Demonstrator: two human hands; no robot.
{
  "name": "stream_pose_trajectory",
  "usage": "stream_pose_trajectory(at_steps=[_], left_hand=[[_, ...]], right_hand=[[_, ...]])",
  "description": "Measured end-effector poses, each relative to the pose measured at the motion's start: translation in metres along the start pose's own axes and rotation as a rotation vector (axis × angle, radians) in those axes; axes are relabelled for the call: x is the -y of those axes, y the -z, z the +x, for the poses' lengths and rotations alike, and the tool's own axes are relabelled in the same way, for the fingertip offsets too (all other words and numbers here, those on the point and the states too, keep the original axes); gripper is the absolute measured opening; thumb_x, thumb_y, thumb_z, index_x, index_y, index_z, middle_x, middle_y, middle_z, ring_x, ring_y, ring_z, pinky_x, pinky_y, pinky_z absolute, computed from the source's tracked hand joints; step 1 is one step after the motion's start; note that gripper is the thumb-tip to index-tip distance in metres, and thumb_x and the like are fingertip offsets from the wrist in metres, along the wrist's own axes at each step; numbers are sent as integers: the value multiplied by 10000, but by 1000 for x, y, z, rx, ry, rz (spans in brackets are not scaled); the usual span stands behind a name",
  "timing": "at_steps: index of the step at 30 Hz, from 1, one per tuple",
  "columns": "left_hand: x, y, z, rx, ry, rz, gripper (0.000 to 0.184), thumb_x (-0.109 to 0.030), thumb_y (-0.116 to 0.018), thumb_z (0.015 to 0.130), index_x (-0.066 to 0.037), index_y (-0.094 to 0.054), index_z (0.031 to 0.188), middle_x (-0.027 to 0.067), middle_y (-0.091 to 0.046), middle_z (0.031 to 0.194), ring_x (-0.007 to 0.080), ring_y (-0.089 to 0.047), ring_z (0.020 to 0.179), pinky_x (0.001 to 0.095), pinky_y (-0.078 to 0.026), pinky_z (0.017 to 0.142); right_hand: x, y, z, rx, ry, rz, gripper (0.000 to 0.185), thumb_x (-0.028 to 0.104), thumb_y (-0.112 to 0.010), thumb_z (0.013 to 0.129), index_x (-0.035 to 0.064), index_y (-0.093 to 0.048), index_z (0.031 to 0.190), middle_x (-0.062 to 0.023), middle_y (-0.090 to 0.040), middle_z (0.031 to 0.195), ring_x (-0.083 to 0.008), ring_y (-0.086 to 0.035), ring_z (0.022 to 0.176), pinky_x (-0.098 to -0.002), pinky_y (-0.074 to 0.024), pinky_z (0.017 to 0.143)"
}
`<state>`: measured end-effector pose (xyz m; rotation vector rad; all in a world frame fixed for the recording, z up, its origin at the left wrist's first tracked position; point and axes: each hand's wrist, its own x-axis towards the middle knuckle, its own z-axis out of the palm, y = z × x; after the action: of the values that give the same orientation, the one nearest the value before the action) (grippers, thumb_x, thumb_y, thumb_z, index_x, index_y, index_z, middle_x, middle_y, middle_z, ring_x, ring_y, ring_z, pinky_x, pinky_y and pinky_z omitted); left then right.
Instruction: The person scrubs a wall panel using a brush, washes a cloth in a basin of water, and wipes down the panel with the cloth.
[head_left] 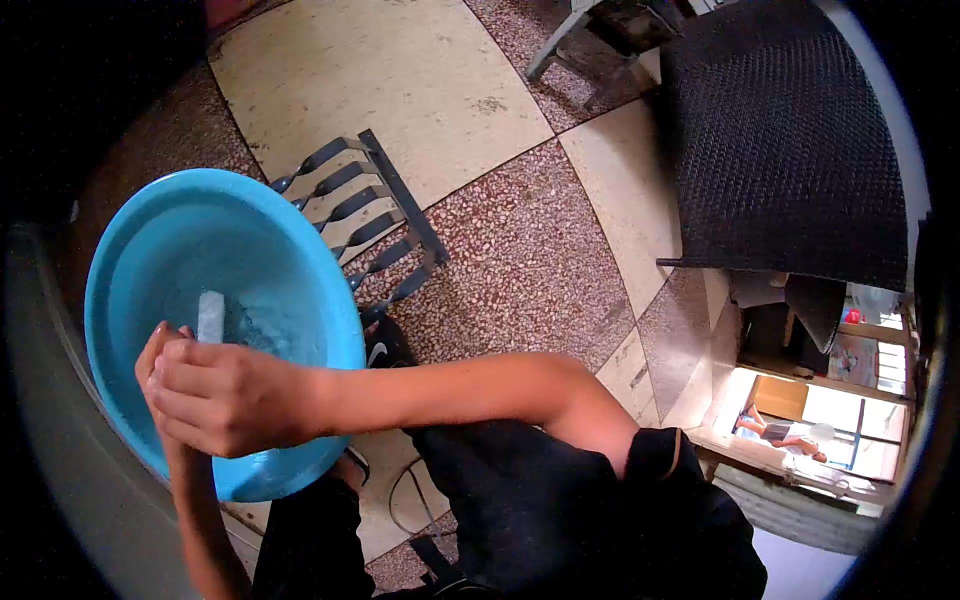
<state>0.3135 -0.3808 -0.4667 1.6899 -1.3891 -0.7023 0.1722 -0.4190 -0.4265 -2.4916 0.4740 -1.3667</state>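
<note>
A: What is the person bent over?

B: A round, sky-blue plastic basin (330, 250) at nine o'clock in the view, smooth-walled, with a broad rolled rim.

A: And inside it?

B: Clear liquid (245, 270) at the bottom, catching the light, with paler, rippled patches towards the basin's three o'clock. A white piece (210, 315) stands out near the middle: a narrow strip with a blunt end and a slightly rough face. Whether it is cloth or something firmer, B cannot tell.

A: Who has hold of it?

B: The right hand (235, 390), by the look of it. Its fingers are curled into a tight fist over the basin, and the white piece comes out at the fist's twelve o'clock; the rest is hidden.

A: The left hand (152, 358)?

B: Pressed against the right at its nine o'clock, fingers bent. Most of it is covered, so its grip cannot be told.

A: What lies around the basin?

B: Between its one and two o'clock, a dark metal stand (400, 205) of flat bars, each twisted along its length. Beneath is the floor (530, 250), speckled reddish terrazzo squares alternating with plain cream ones. At two o'clock in the view hangs a black panel (790, 150) with a close, basket-like weave; far off at four o'clock is another person (790, 440).
</note>
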Motion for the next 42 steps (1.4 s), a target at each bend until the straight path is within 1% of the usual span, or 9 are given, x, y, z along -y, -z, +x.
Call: stream_pose_trajectory(at_steps=[5,7,18,25,27,31,33,34,42], left_hand=[[-21,4,6,79,-51,21,183,-163,-473,971,-43,-502,836,33,-492,778,145,-474,725,286,-416,693],[-13,8,0,204,252,-589,196,-181,-454,974,-34,-545,1065,89,-554,1004,189,-539,896,293,-441,802],[12,17,-23,174,551,-930,593,-217,-500,938,-47,-278,1460,98,-381,1452,234,-401,1322,346,-340,1085],[-5,41,-22,441,577,-1198,853,-168,-471,708,-2,-192,1496,115,-361,1447,225,-406,1306,321,-330,1075],[14,48,-23,393,65,-256,471,-37,-509,897,28,-436,1357,183,-539,1328,264,-546,1179,279,-418,988],[-15,45,-7,506,409,-1387,684,-231,-507,883,35,-253,1459,195,-424,1406,264,-464,1232,380,-330,1063],[-19,44,-5,429,370,-1218,791,-310,-520,861,14,-162,1488,190,-410,1409,282,-446,1260,409,-308,1081],[-24,42,-4,405,348,-1170,832,-330,-525,855,6,-120,1499,186,-398,1415,292,-435,1279,415,-299,1090],[-15,16,1,193,347,-926,787,-386,-544,801,16,-293,1429,203,-518,1311,278,-553,1158,395,-396,1026]], right_hand=[[-9,5,1,21,-28,16,274,121,-577,778,-32,-637,998,-153,-613,1022,-297,-582,1035,-449,-469,962],[-12,7,-1,34,-44,1,312,131,-568,790,-23,-619,1056,-153,-600,1057,-308,-568,1077,-474,-450,996],[-12,-3,-8,116,-64,-91,356,148,-537,811,-35,-576,1113,-172,-592,1081,-312,-564,1086,-504,-408,1031],[-12,8,-3,166,-114,-59,222,180,-583,786,25,-586,945,-188,-579,1009,-306,-565,971,-417,-467,819],[-11,7,-2,177,-138,32,205,136,-611,767,62,-574,955,-186,-567,972,-323,-554,978,-402,-461,787],[-15,13,8,95,-307,286,239,66,-638,753,70,-577,984,-171,-563,958,-326,-577,916,-389,-480,751],[-24,19,15,45,-469,569,221,52,-631,745,40,-562,955,-155,-565,920,-370,-554,948,-511,-446,833],[-30,14,15,-35,-378,451,255,56,-685,748,73,-585,982,-127,-583,867,-304,-608,791,-392,-494,640],[-50,14,13,151,-418,227,273,255,-753,746,91,-576,874,-119,-624,739,-295,-640,700,-389,-496,605]])
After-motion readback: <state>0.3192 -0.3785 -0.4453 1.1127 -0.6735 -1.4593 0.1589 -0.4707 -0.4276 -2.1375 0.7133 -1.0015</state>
